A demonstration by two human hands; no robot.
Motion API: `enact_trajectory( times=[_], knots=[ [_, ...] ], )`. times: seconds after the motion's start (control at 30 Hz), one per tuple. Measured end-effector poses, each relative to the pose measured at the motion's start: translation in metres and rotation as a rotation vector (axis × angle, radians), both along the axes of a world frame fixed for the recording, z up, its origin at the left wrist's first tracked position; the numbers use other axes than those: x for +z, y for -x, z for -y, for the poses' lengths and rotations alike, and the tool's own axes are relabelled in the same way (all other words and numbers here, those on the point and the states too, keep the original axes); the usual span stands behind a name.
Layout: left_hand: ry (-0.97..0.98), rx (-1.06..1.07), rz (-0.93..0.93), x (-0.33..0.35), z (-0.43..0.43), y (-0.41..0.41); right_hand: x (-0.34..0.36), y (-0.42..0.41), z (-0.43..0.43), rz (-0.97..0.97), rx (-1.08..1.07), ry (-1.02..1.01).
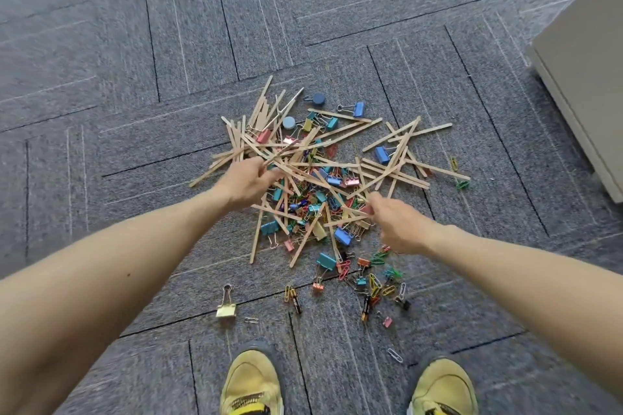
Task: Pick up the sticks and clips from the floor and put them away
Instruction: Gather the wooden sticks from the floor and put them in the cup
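The sticks (421,131) and clips (382,154) lie tangled in one pile (320,175) on the grey carpet (135,44). The left hand (247,184) is at the pile's left edge, its fingers curled round a few sticks. The right hand (396,222) is at the pile's near right edge and pinches stick ends between curled fingers. Paper clips (381,280) are scattered just nearer than the pile, a gold clip (226,308) lies apart to its near left, yellow shoes (251,384) stand nearer again, and a beige cabinet (586,77) stands well right of the pile.
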State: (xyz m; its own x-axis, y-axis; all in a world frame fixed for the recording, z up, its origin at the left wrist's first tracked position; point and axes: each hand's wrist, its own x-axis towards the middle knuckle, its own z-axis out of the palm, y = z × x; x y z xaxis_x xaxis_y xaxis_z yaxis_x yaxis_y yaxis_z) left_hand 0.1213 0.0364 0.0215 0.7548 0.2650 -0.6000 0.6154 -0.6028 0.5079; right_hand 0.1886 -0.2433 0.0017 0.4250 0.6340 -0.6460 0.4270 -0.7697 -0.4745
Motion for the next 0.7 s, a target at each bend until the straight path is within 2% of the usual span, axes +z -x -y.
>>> enact_trajectory(
  times=[0.1,0.2,0.3,0.4,0.53,0.7],
  knots=[
    [-0.115,0.011,0.029,-0.014,-0.004,-0.007,-0.003,-0.024,-0.011,0.027,-0.147,-0.038],
    [-0.158,0.074,0.092,-0.021,-0.002,-0.015,-0.014,-0.045,-0.010,0.206,-0.393,-0.067],
    [-0.198,0.139,0.127,-0.028,-0.009,-0.020,-0.019,-0.066,0.004,0.396,-0.542,0.078],
    [-0.237,0.200,0.134,-0.034,-0.025,-0.024,-0.020,-0.082,0.011,0.463,-0.585,0.274],
    [-0.289,0.228,0.126,-0.037,-0.036,-0.029,-0.020,-0.086,0.004,0.379,-0.522,0.426],
    [-0.291,0.226,0.105,-0.042,-0.038,-0.038,-0.023,-0.086,-0.011,0.388,-0.460,0.380]
  ],
)
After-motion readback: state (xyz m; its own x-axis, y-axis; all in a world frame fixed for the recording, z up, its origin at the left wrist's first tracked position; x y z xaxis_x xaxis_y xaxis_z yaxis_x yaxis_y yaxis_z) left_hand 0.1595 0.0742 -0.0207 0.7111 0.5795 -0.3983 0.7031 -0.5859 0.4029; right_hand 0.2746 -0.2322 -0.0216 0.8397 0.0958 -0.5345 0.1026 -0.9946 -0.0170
